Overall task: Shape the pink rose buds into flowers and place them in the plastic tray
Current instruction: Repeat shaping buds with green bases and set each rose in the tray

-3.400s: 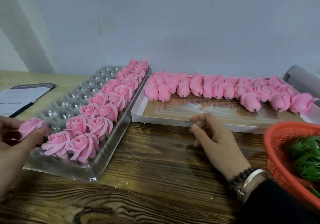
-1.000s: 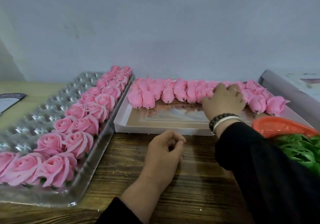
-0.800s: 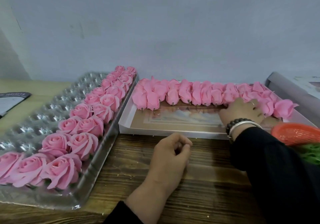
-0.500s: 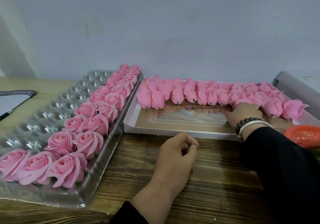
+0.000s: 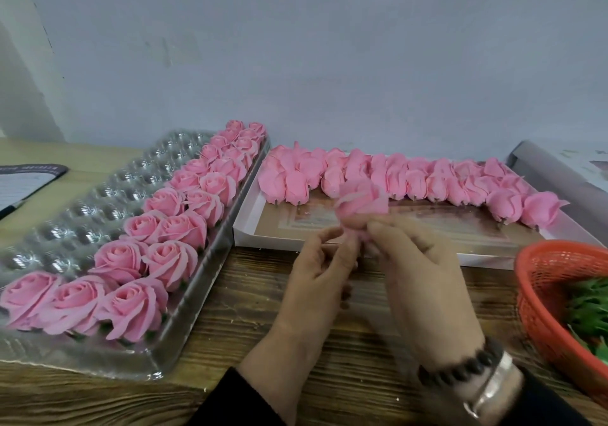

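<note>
Centrally, both hands (image 5: pixel 365 261) pinching rose bud (image 5: pixel 361 202)

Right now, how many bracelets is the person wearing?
2, both on the right wrist: a dark beaded bracelet, and a shiny silver metal bangle just behind it, beside the sleeve. The left wrist shows none, though its sleeve may hide one.

The clear moulded plastic tray (image 5: pixel 98 195) at left is glossy and catches glints. The pink shaped roses (image 5: pixel 131 304) in it look matt and soft, like foam. The rough-grained brown wooden tabletop (image 5: pixel 250 336) at the bottom is matt. The orange plastic mesh basket (image 5: pixel 539 294) at right is slightly shiny. The white cardboard box lid (image 5: pixel 329 239) at centre is smooth.
</note>
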Available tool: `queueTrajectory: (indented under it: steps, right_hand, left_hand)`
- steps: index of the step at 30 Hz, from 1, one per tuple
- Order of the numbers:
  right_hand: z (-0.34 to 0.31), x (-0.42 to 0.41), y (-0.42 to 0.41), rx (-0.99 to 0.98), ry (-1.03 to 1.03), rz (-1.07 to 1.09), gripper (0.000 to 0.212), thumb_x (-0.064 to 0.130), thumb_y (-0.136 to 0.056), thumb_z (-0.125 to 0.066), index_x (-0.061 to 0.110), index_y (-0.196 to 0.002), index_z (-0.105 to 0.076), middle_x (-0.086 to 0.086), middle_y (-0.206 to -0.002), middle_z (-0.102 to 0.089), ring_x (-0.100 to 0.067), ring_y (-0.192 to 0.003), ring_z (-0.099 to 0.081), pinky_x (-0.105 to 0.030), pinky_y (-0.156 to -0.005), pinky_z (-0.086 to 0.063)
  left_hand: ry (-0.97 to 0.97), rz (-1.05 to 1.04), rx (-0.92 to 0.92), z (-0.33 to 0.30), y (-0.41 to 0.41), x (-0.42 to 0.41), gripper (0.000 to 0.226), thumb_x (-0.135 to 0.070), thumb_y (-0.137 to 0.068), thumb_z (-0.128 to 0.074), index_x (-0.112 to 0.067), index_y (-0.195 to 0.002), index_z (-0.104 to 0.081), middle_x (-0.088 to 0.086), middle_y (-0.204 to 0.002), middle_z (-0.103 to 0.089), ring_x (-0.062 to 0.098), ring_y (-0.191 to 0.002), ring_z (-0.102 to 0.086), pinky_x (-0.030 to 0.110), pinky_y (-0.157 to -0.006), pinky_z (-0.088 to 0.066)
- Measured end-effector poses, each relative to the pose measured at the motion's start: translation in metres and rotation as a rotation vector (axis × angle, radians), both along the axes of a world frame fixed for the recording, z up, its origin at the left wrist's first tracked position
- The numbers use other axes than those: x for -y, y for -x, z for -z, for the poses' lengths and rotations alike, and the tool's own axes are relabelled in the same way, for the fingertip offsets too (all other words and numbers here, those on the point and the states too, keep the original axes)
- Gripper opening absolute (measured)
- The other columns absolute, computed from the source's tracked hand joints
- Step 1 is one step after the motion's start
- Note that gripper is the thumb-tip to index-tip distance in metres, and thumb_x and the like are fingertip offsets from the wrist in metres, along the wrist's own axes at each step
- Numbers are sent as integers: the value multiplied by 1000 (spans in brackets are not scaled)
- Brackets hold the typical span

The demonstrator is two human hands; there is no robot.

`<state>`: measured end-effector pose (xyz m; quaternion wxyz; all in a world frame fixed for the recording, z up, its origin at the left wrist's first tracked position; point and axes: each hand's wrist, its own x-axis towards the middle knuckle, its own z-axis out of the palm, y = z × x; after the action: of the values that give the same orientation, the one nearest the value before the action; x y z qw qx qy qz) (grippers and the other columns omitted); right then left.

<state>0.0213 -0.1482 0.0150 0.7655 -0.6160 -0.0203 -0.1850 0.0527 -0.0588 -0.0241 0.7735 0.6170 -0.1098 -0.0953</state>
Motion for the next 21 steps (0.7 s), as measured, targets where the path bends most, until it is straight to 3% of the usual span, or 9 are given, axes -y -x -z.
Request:
queueTrajectory:
  steps: [4, 6, 8, 10, 13, 15, 17, 21]
  right_hand:
    - [16, 8, 6, -29, -349, -181, 22, 22, -64, -58, 6, -68, -74, -10, -75, -71, -17, -75, -67, -24, -65, -56]
    - [21, 16, 3, -81, -395, -251, 21, 23, -65, -60, 4, -60, -69, -14, -80, -70, -19, -79, -67, -26, -68, -56]
    - [24, 20, 0, -146, -408, -332, 26, 27, -69, -60, 9, -50, -62, -15, -85, -72, -20, -83, -68, -28, -67, -55]
    - [27, 20, -1, -189, -380, -354, 34, 30, -74, -52, 12, -45, -60, -11, -82, -72, -19, -84, -67, -28, -65, -54]
    - [28, 16, -2, -190, -319, -323, 31, 34, -73, -56, 13, -55, -67, -9, -75, -67, -17, -80, -67, -25, -60, -52]
    - [28, 15, -3, -194, -345, -307, 29, 34, -71, -60, 8, -69, -73, -12, -78, -66, -17, -79, -67, -23, -63, -54]
    - [28, 14, -1, -212, -376, -309, 33, 34, -70, -56, 9, -79, -76, -11, -83, -70, -17, -83, -66, -24, -68, -56]
    - [28, 14, 3, -206, -462, -365, 37, 33, -75, -52, 7, -84, -77, -15, -92, -72, -19, -90, -69, -24, -75, -56]
  left_hand:
    - [132, 185, -58, 0, 0, -10, 88, -66, -50, -75, -10, -115, -59, 9, -100, -65, 25, -95, -58, 40, -87, -44]
    - [139, 287, -49, 0, 0, -15, 80, -61, -49, -79, -15, -113, -64, 6, -103, -66, 20, -98, -60, 36, -91, -46]
    - [148, 338, -70, 1, 0, -17, 72, -57, -46, -83, -17, -104, -67, 2, -98, -66, 11, -90, -62, 26, -82, -50]
    - [114, 355, -68, 1, -2, -18, 72, -54, -46, -84, -12, -101, -66, 6, -98, -63, 15, -91, -59, 32, -86, -46]
    - [95, 404, 23, -5, 0, -18, 61, -40, -60, -82, -1, -102, -60, 14, -95, -55, 27, -94, -50, 48, -93, -37]
    - [81, 393, 52, -7, 0, -18, 47, -24, -63, -79, 0, -99, -59, 14, -91, -55, 25, -91, -52, 42, -90, -43]
    - [43, 363, 105, -7, -1, -18, 29, -14, -66, -74, -3, -88, -60, 5, -80, -58, 16, -79, -55, 27, -75, -48]
    - [12, 362, 158, -9, 2, -18, 14, -7, -69, -70, -6, -78, -59, -1, -71, -58, 14, -73, -54, 25, -72, -45]
